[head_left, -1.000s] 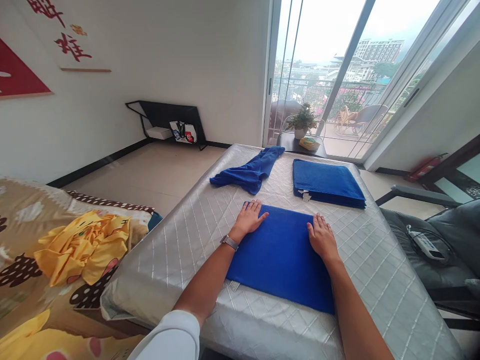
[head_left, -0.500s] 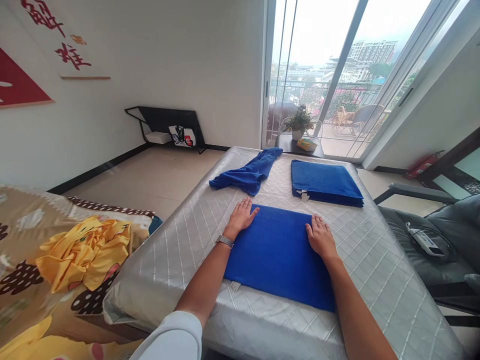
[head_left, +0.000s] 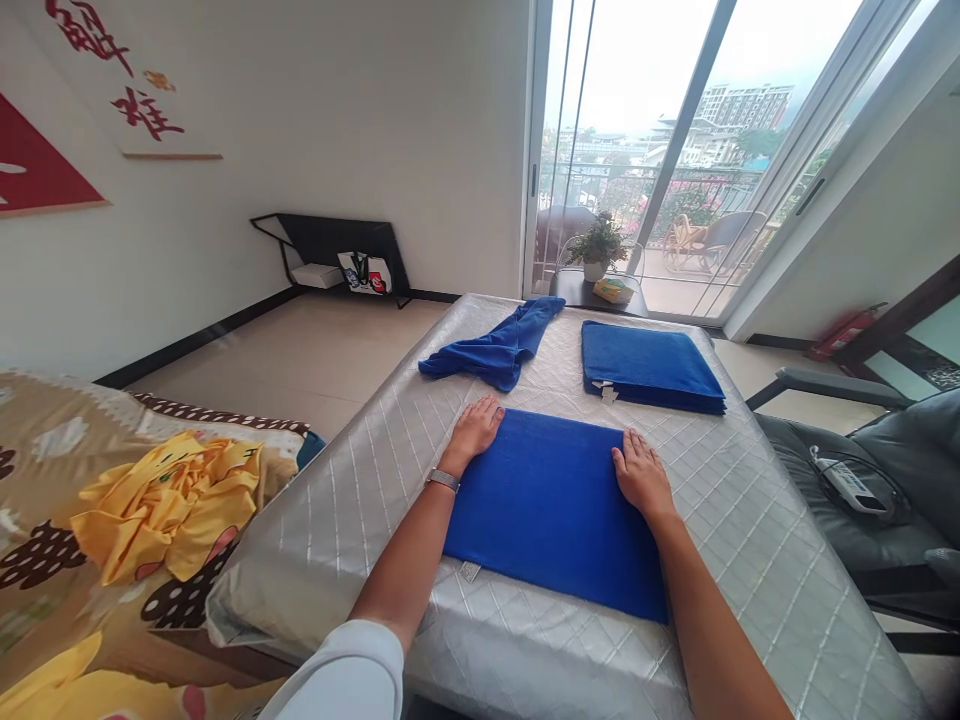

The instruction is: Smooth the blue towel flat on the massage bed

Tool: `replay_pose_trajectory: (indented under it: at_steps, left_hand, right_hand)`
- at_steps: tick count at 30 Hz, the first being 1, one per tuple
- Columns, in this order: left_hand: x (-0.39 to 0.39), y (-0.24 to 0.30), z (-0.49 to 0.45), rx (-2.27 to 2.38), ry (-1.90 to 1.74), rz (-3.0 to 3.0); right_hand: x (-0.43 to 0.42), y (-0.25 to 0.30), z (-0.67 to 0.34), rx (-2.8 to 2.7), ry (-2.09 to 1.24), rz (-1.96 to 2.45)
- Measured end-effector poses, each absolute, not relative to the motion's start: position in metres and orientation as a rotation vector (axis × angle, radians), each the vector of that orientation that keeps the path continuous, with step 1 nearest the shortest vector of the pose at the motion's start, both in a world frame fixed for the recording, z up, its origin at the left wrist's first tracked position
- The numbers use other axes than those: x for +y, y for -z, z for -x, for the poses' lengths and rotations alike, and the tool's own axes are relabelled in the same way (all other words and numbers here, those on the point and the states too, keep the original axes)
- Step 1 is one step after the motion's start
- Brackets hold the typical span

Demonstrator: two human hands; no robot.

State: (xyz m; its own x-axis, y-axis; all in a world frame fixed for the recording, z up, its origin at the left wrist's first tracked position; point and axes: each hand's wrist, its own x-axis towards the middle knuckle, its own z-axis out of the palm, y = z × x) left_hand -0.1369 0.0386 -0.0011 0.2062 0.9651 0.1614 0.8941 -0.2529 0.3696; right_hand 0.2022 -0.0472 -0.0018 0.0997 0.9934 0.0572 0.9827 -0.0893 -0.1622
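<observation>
A blue towel [head_left: 559, 510] lies flat and smooth on the silver quilted table cover [head_left: 360, 480], with a white tag showing at its near left edge. My left hand [head_left: 477, 424] rests flat at the towel's far left corner, fingers stretched out. At the far right corner, my right hand [head_left: 642, 468] lies with its fingers extended along the edge. Beyond it sits a stack of folded blue towels [head_left: 649, 362] with white tags at one corner. A crumpled blue towel [head_left: 495, 345] lies beyond my left hand.
To the left, a bed with a patterned brown cover [head_left: 45, 450] holds a bunched yellow cloth [head_left: 176, 505]. A dark armchair [head_left: 795, 490] with a power strip [head_left: 849, 480] stands at the right. Past the far edge, a potted plant [head_left: 598, 245] stands on a small dark table.
My left hand has shifted slightly left, its thumb drawing in from the towel. The towel's left edge has moved slightly left. My right hand stays in place.
</observation>
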Motion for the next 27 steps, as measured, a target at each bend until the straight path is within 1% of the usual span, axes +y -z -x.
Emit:
replay_pose_trajectory:
  at_steps: [11,20,27]
  left_hand:
    - [0.044,-0.006,0.142,1.848,-0.693,-2.189]
    - [0.047,-0.01,0.139,1.861,-0.759,-2.107]
    - [0.049,-0.014,0.141,1.806,-0.841,-2.001]
  right_hand:
    - [-0.049,-0.005,-0.209,-1.932,-0.188,2.163]
    - [-0.041,0.004,-0.225,-1.697,-0.236,1.955]
    - [-0.034,0.009,-0.231,-1.589,-0.268,1.956]
